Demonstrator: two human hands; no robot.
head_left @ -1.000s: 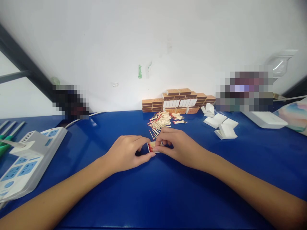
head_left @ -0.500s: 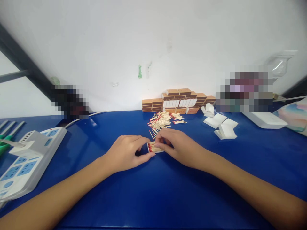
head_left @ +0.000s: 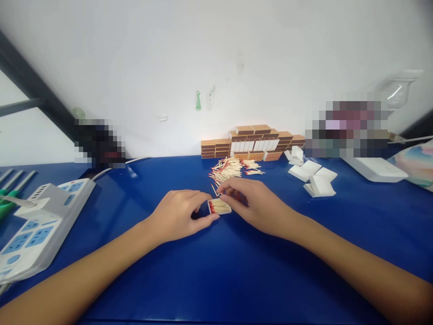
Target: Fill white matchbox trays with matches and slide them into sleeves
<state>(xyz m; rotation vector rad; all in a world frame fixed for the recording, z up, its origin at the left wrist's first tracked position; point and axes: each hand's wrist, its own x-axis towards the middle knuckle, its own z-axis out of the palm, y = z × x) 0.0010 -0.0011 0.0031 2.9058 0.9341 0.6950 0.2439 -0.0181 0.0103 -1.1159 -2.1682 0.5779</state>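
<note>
A small white matchbox tray (head_left: 220,207) with red-tipped matches in it lies on the blue table. My left hand (head_left: 184,212) grips its left end between thumb and index finger. Just above the tray's upper right edge is my right hand (head_left: 248,198), its thumb and index finger pinched together near a loose match; what they hold is too small to make out. Behind my right hand a loose pile of matches (head_left: 227,169) is spread, with a smaller group (head_left: 253,165) to its right.
Stacked matchboxes (head_left: 255,140) stand against the wall. Several white trays (head_left: 320,185) lie right of the pile. A white box (head_left: 375,170) is farther right. At the left are a power strip (head_left: 50,243) with a plugged-in adapter and green-handled tools (head_left: 7,198).
My right hand has moved up slightly from over the tray to its upper edge, uncovering the matches inside. My left hand stays at the tray's left end.
</note>
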